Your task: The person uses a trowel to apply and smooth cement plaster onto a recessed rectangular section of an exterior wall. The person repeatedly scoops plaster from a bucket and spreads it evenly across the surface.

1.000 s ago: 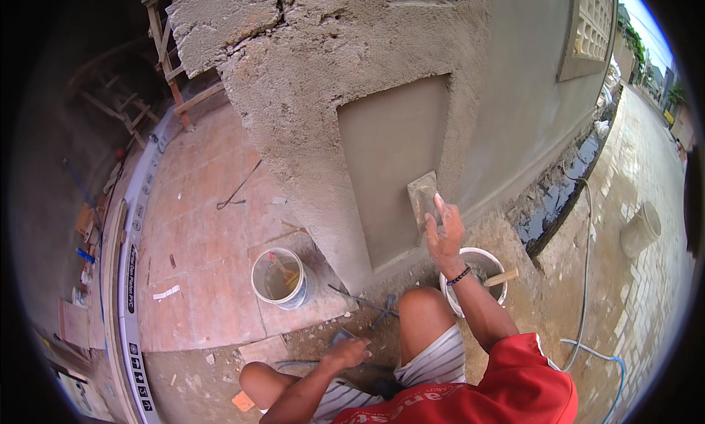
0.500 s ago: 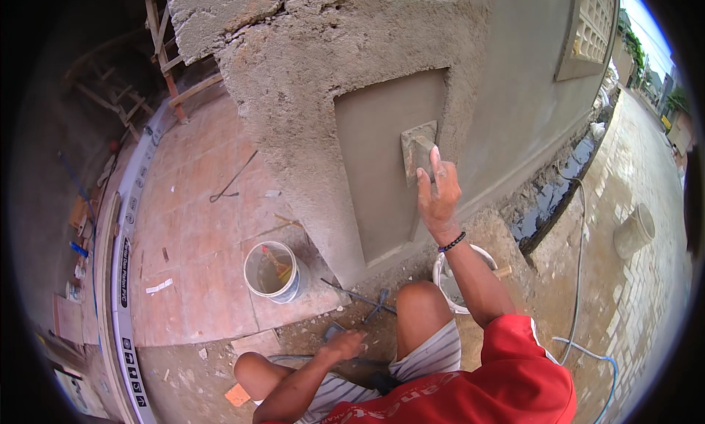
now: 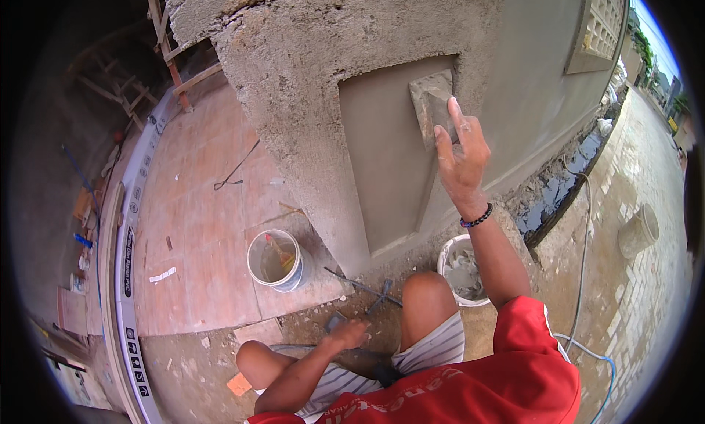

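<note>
Three round containers are in sight. A white bucket (image 3: 275,260) stands on the reddish tiled floor (image 3: 198,225) at about eight o'clock from the smooth plaster panel; it holds murky water with an orange-handled tool leaning inside. A second white bucket (image 3: 461,271), between the bent right knee and the right forearm, holds grey mortar. A third, a pale empty-looking pail (image 3: 637,231), sits well apart on the paved ground at three o'clock.

The thing in hand is a rectangular plastering float (image 3: 432,104) — grey, coated in wet cement, pressed flat against the upper right corner of the smooth panel (image 3: 385,159). That panel is a darker, even grey recess set in a rough, pebbly render wall (image 3: 308,64). One float is visible.

The right hand (image 3: 461,153) is raised at one o'clock, its fingers spread over the back of the float and holding it to the wall; a dark beaded bracelet circles the wrist. The left hand (image 3: 348,333) rests low at six o'clock on the gritty ground beside the left knee, curled over something dark — whether it grips it I cannot tell.

Two metal tools lie crossed on the ground just above the left hand. One blue hose (image 3: 587,347) curves away at four o'clock.
</note>
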A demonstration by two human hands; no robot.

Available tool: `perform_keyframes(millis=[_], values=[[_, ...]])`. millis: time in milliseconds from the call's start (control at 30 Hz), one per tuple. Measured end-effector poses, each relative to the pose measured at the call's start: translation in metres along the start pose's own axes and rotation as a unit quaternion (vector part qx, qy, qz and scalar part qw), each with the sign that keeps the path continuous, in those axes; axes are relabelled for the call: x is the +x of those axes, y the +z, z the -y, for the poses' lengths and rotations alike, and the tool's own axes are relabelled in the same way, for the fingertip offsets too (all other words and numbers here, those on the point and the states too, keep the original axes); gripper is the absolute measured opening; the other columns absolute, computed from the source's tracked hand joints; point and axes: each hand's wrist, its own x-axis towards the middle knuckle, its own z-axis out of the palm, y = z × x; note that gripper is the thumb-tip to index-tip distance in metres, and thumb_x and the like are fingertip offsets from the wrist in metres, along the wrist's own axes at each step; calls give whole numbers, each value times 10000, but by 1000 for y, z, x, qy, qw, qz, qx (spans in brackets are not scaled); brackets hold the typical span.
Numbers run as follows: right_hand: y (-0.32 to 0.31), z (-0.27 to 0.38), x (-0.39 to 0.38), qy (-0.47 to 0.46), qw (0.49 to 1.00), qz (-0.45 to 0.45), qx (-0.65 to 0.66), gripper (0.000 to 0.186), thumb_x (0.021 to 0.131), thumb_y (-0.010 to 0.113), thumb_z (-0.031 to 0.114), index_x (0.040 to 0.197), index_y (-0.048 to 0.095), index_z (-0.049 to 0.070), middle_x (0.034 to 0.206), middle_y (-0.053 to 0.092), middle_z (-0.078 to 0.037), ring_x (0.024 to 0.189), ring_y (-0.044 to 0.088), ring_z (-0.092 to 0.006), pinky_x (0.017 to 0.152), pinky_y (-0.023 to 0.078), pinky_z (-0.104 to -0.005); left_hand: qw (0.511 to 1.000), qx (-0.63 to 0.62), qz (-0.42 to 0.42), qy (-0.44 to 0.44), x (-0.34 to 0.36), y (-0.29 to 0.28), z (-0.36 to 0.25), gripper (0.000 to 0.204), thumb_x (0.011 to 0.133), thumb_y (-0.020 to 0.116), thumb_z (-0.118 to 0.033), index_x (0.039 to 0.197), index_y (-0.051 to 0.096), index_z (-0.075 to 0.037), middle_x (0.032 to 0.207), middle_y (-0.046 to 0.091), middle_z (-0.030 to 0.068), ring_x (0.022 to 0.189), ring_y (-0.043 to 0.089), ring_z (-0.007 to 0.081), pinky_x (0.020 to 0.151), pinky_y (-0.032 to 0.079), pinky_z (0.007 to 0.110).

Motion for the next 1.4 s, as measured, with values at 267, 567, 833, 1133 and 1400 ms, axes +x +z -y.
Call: perform_keyframes(millis=[267,567,833,1133,1400], values=[[-46,-33,-156,88,985,147,7,467,799,635,-31,1260,558,-20,891,586,-151,796,560,-302,745,465,-394,932,106,-313,147,-36,-80,-44,528,856,641,-221,1321,484,-25,1393,425,211,1316,352,424,1079,299,532],[-137,-49,-201,410,907,92,32,435,858,597,37,1281,536,-45,1033,627,-172,948,602,-241,847,459,-342,726,439,-528,34,-53,-300,-128,788,809,673,-380,1427,355,-8,1572,133,178,1460,54,361,1141,8,582],[-161,-66,-231,458,887,32,56,437,857,591,28,1281,533,-63,1155,615,-177,1063,586,-251,930,437,-335,664,492,-563,-27,-51,-342,-133,861,799,659,-462,1463,316,-36,1577,125,172,1468,52,334,1136,-79,566],[-169,-70,-243,500,863,30,73,444,865,587,22,1292,515,-78,1195,604,-178,1100,570,-241,947,433,-332,650,512,-561,-32,-54,-344,-137,875,776,685,-453,1465,317,-58,1568,156,186,1461,85,353,1126,-97,577],[-170,-82,-272,486,872,23,54,454,892,602,97,1332,525,14,1133,621,-55,752,551,-69,594,453,-208,644,508,-571,-31,-59,-347,-137,830,757,710,-412,1441,374,-84,1565,174,185,1460,106,346,1134,-72,571]])
